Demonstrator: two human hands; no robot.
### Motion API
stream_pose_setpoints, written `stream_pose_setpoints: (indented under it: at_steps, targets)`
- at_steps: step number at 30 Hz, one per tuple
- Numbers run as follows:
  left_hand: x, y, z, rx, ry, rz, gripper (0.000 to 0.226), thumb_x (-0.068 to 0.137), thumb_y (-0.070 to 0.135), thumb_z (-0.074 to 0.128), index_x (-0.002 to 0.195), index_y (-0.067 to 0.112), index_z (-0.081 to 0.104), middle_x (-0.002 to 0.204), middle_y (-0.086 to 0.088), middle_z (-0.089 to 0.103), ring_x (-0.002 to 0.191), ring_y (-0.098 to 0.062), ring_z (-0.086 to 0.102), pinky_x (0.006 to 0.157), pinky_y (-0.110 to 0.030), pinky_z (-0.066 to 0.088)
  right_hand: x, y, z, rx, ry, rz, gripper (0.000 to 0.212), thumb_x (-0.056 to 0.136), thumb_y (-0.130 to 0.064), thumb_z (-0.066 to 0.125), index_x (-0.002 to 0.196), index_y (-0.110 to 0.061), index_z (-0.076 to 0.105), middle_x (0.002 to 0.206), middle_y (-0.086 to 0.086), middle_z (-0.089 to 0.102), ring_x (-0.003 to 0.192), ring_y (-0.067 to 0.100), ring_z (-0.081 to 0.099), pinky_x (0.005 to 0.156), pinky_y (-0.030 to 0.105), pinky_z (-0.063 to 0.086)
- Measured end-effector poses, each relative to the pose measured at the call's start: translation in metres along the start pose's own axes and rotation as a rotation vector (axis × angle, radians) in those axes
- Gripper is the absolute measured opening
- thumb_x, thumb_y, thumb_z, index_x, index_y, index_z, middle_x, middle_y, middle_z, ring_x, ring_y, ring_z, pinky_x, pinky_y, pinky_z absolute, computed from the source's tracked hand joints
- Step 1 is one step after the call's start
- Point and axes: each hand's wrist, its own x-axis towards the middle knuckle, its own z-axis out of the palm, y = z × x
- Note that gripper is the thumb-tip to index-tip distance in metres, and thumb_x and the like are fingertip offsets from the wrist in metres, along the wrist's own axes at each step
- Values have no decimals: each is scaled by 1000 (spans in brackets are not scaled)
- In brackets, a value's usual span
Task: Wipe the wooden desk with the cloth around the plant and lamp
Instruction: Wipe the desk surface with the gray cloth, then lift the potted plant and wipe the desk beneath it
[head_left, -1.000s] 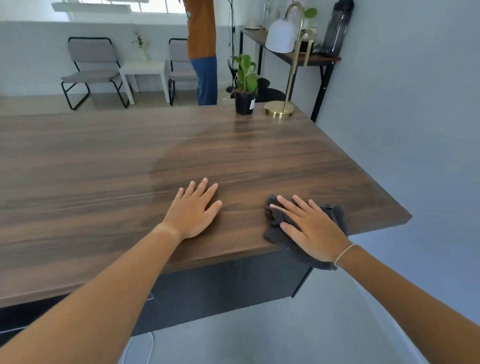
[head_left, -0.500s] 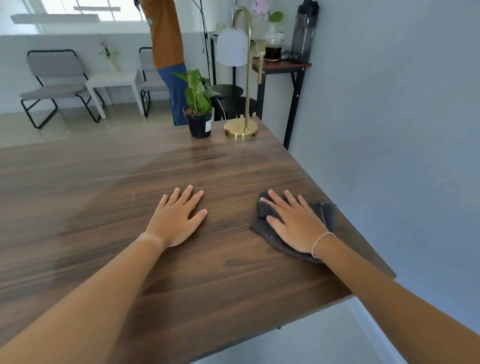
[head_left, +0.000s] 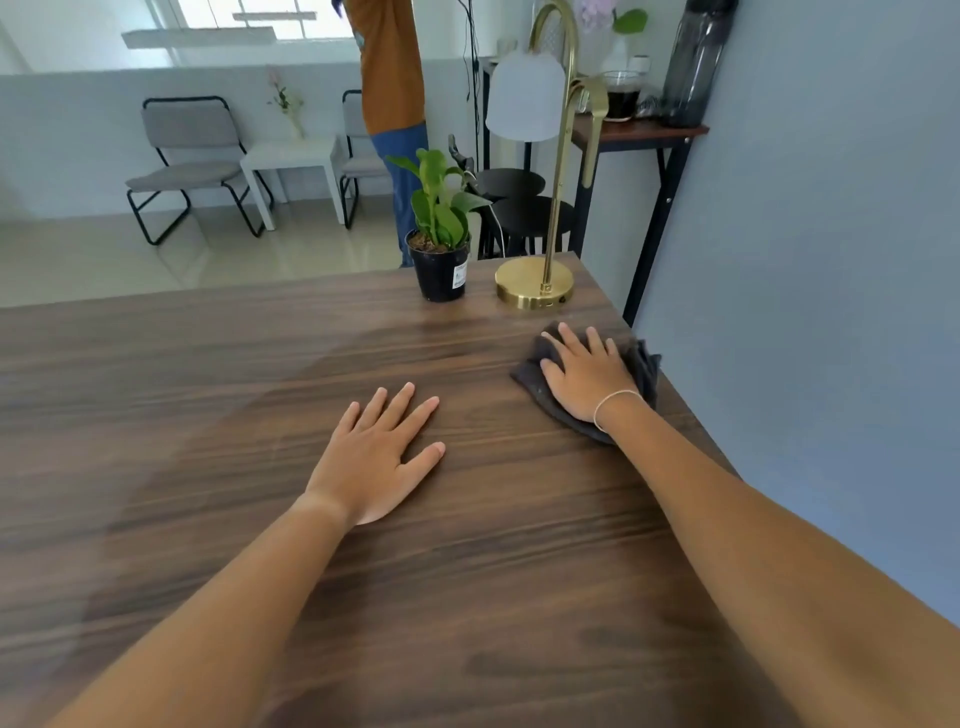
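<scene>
- Right hand (head_left: 584, 376) lies flat, fingers spread, pressing down on the crumpled dark grey cloth (head_left: 641, 366); not gripping it, just palm on top.
- Cloth and right hand have moved farther up the brown wood-grain desk (head_left: 208, 415) than half a second ago; they now sit just short of the round brass base of the gold arched lamp with a white shade (head_left: 535, 283), near the desk's right edge.
- Before, the cloth was level with the left hand; now it is clearly beyond it.
- Left hand (head_left: 376, 457) is open, palm down, fingers apart, flat on bare wood in the middle of the desk, holding nothing; same pose as earlier.
- Hands are well apart, right one farther away.
- Small green-leaved plant in a black plastic pot (head_left: 441, 260) stands upright at the far edge, just left of the lamp base, not touching it; both are in the same spot on the desk as earlier.
- Desk surface shows a darker patch around the left hand, against paler wood to the left.
- Person in an orange top and blue trousers (head_left: 392, 78) stands beyond the desk.
</scene>
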Motion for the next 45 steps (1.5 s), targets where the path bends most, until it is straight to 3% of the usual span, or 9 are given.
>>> stream_pose_setpoints:
  at_steps: [5, 9, 12, 16, 19, 27, 33, 40, 45]
  targets:
    - [15, -26, 3, -16, -24, -55, 59, 91, 59, 19, 145, 44, 2, 158, 11, -4, 145, -15, -7, 116, -35, -6, -35, -2, 29, 112, -45, -423, 48, 96, -47, 21, 143, -42, 13, 150, -26, 0, 139, 4, -6, 111, 27, -11]
    - [17, -13, 7, -30, -11, -21, 60, 90, 61, 17, 145, 43, 2, 157, 11, -4, 145, -14, -8, 116, -34, -7, -9, 40, 8, -23, -6, -211, 49, 98, -42, 20, 146, -33, 12, 156, -13, 6, 143, 15, 4, 115, 36, 0]
    - [22, -18, 6, -39, -1, -18, 61, 90, 61, 18, 145, 42, 3, 157, 11, -3, 145, -14, -7, 115, -34, -6, 28, 16, 4, -78, 5, 8, 51, 98, -41, 17, 146, -26, 12, 158, -3, 6, 144, 25, 5, 116, 41, 2]
    - [36, -23, 1, -87, 28, -11, 62, 91, 58, 28, 147, 35, 12, 158, 7, 6, 146, -15, 2, 116, -32, 0, 7, -23, 23, -51, -10, -216, 51, 97, -44, 18, 146, -31, 12, 157, -7, 6, 144, 24, 4, 114, 39, 0]
    - [55, -33, -8, -299, 68, -39, 67, 90, 50, 44, 147, 26, 20, 157, 1, 17, 144, -18, 15, 115, -31, 11, -35, -23, 32, 2, 13, -368, 56, 90, -54, 10, 144, -40, 11, 153, -20, 2, 142, 11, 0, 112, 29, -5]
    - [145, -66, -36, -777, 115, -143, 89, 80, 45, 64, 148, 19, 14, 156, -2, 21, 142, -19, 20, 113, -34, 20, 32, -41, 18, -107, 8, 42, 51, 98, -42, 16, 147, -29, 7, 158, -6, 1, 144, 24, 2, 116, 40, 2]
    - [207, -65, -28, -1016, 188, -164, 105, 65, 44, 79, 147, 24, 15, 153, -1, 28, 139, -19, 28, 111, -36, 26, 8, -49, 33, -15, 26, -244, 52, 95, -50, 18, 144, -40, 8, 152, -21, -3, 144, 13, -4, 112, 29, -8]
    - [244, -59, -14, -1183, 317, -172, 94, 59, 40, 83, 137, 25, 33, 132, 7, 51, 121, -13, 47, 105, -33, 39, 39, -44, 24, -48, 17, -191, 50, 96, -46, 17, 144, -41, 6, 154, -19, -2, 143, 11, -5, 113, 29, -8]
    - [257, -57, -9, -1137, 344, -218, 91, 49, 56, 79, 126, 28, 41, 122, 9, 56, 114, -14, 52, 99, -33, 42, 40, -42, 28, -27, 40, -204, 50, 95, -49, 15, 144, -43, 4, 151, -22, -6, 143, 10, -8, 111, 26, -12]
